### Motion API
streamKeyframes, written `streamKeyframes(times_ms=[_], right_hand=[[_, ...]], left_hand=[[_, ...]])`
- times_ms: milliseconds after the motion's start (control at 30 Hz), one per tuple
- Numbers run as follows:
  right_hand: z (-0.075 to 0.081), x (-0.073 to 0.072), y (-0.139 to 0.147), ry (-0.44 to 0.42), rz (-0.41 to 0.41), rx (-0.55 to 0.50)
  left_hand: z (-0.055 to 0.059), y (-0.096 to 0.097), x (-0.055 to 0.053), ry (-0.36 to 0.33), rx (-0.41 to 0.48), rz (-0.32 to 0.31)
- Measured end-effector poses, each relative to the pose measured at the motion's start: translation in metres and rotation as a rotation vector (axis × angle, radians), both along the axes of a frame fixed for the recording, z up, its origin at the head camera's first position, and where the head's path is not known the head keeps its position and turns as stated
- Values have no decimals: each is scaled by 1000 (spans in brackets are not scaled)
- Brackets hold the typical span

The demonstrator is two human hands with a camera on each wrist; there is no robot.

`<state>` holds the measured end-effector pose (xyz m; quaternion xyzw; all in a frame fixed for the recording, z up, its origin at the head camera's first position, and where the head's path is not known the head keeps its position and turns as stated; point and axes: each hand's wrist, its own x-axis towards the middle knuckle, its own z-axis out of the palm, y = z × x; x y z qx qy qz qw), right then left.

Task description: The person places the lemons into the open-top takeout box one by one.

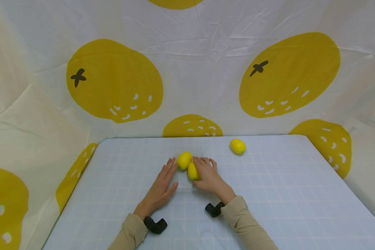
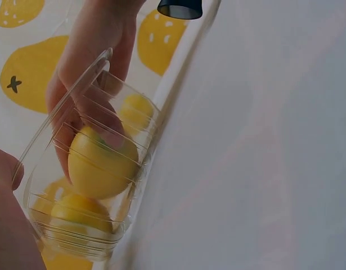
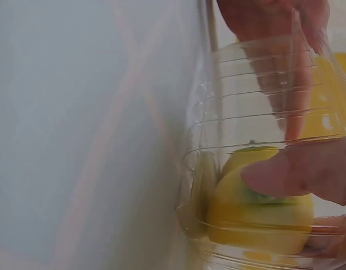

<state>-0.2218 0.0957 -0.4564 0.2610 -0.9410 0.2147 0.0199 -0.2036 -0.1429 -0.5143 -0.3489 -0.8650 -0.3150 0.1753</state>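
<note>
A clear plastic container (image 2: 108,53) with ribbed walls sits on the table in front of me, its outline faint in the head view. Inside are two yellow lemons. My right hand (image 1: 210,178) reaches into it and grips the nearer lemon (image 1: 193,172), the thumb on its greenish end (image 3: 263,194) in the right wrist view. Touching that fruit is the other lemon (image 1: 184,160), farther back and left. My left hand (image 1: 159,191) rests with straight fingers along the container's left side, holding nothing.
A third lemon (image 1: 238,146) lies outside the container, near the table's back edge to the right. The table has a pale blue checked cloth (image 1: 284,194). White curtains printed with large yellow fruit (image 1: 115,80) stand behind and at both sides.
</note>
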Motion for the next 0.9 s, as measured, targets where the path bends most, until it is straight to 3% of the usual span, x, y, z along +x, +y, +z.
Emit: streamKeyframes(times_ms=[900], right_hand=[[5,-3,3,-91,37,-190]], left_hand=[[0,2,1,2,-5,30]])
